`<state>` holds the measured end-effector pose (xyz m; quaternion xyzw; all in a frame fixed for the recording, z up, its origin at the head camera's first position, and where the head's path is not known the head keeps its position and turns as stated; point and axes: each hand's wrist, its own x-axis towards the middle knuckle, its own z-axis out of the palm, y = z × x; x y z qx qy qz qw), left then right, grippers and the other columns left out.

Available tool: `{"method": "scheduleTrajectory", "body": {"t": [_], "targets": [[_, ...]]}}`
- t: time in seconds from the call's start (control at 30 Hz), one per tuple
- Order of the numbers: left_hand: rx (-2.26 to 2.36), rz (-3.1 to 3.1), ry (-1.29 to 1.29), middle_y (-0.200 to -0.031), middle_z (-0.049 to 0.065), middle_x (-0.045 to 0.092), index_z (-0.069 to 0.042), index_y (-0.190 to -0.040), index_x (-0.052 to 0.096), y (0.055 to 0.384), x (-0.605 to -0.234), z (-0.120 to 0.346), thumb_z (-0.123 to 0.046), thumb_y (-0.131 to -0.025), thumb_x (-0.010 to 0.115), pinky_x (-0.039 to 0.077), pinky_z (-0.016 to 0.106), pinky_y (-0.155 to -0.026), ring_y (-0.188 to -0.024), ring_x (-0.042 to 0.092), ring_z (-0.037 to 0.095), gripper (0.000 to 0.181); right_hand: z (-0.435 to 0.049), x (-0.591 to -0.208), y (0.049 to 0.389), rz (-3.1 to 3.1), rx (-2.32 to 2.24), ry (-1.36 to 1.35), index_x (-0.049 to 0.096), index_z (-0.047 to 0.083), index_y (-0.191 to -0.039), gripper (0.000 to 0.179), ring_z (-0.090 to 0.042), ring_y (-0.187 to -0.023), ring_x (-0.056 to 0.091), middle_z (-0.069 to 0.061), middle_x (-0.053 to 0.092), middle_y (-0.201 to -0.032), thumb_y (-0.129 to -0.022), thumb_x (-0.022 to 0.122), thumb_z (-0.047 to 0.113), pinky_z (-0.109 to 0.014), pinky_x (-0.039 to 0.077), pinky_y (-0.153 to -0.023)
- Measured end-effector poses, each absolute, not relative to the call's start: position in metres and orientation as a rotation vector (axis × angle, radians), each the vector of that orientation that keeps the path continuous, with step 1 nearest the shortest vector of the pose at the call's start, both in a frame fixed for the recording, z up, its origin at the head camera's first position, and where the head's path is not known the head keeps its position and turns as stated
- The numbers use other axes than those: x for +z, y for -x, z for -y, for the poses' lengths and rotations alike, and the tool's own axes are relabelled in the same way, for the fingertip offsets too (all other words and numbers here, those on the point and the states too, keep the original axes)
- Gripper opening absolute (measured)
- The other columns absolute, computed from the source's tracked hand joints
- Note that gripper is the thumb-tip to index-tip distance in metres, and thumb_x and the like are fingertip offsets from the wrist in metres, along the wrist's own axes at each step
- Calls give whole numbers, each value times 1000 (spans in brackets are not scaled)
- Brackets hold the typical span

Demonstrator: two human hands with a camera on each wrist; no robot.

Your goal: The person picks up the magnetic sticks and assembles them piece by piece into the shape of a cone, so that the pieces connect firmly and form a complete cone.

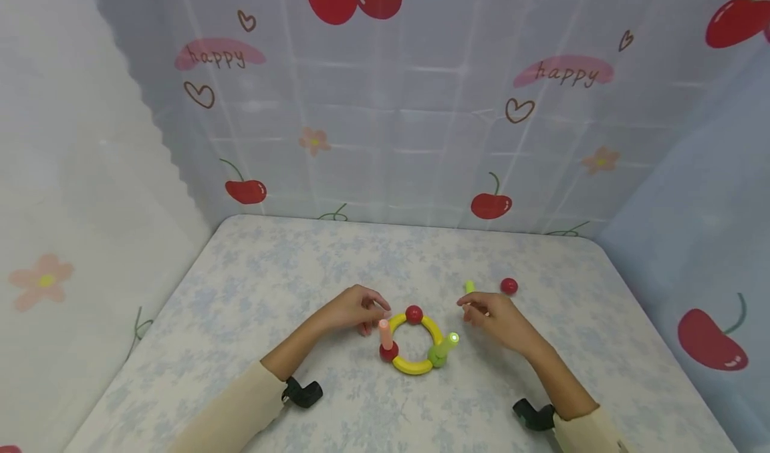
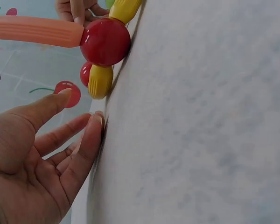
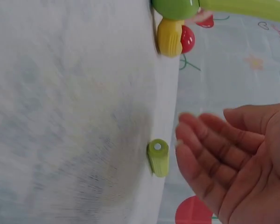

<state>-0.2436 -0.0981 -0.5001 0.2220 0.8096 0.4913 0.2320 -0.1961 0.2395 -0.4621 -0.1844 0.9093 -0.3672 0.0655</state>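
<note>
A ring of yellow curved rods [image 1: 412,367] joined by balls lies on the table. Its parts include a red ball [image 1: 414,315] at the back, a red ball [image 2: 105,42] with an upright orange rod [image 1: 386,333], and a green ball [image 1: 437,356] with a tilted light-green rod [image 1: 450,341]. Just left of the ring is my left hand [image 1: 359,307], fingers loosely bent and holding nothing. To the ring's right, my right hand [image 1: 496,319] hovers with relaxed fingers beside a loose light-green rod [image 3: 158,159]; the right wrist view shows a gap between them.
Beyond the right hand, a loose red ball [image 1: 508,286] sits on the patterned tablecloth [image 1: 289,259]. Printed curtains [image 1: 385,119] enclose the table at the back and both sides. A black wrist device [image 1: 303,393] is strapped below each hand.
</note>
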Motion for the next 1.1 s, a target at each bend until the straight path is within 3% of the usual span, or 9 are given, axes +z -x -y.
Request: {"method": "scheduleTrajectory", "body": {"t": [0.13,0.3,0.47,0.6,1.1], "targets": [[1403,-2187,-593,-74,9,68,-6,-112,75,232,-504,105,-18,-98,70,58,33,-54,-52,65,20,19,-239,-460,207,-2962,-942,398,68,-2,-120,26,-15,-71,64,-5,71,-87,-101,62,15,-30,53,-59],[1427,-2218,-590,-72,6,68,-7,-111,77,225,-509,108,-19,-97,71,58,32,-55,-53,65,17,19,-235,-459,219,-3054,-759,158,66,-3,-122,35,-19,-71,65,-12,71,-92,-99,67,23,-36,53,-58],[1434,-2220,-591,-74,5,72,-10,-116,77,223,-512,108,-16,-95,72,55,29,-53,-52,63,16,22,-231,-465,231,-2907,-736,-47,60,-6,-128,49,-21,-73,61,-15,68,-98,-95,73,28,-33,52,-59],[1435,-2215,-602,-76,5,73,-12,-117,77,223,-514,108,-13,-95,72,52,27,-51,-52,61,15,23,-229,-471,239,-2841,-729,-112,56,-7,-132,57,-21,-72,58,-12,65,-91,-93,76,29,-30,49,-58],[1436,-2274,-612,-76,2,71,-11,-116,76,219,-517,105,-15,-95,72,50,27,-49,-50,59,16,21,-232,-473,240,-2715,-890,-69,61,-4,-121,41,-19,-60,59,-10,62,-84,-93,74,21,-30,50,-54]]}}
